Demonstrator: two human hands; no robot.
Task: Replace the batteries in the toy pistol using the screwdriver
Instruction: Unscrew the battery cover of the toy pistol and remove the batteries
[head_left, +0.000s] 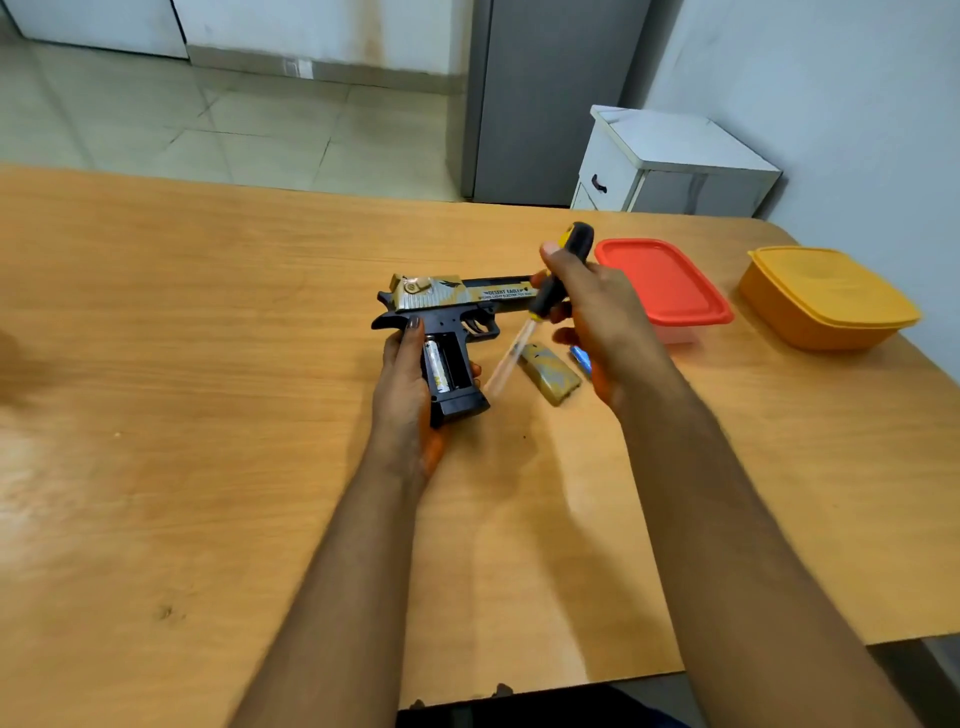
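Over wooden table, left-hand fingers wrap toy pistol grip.

My bare left hand wraps the grip of the black-and-gold plastic toy pistol, while my raised right hand clasps the black-and-yellow-handled screwdriver, both forearms outstretched.
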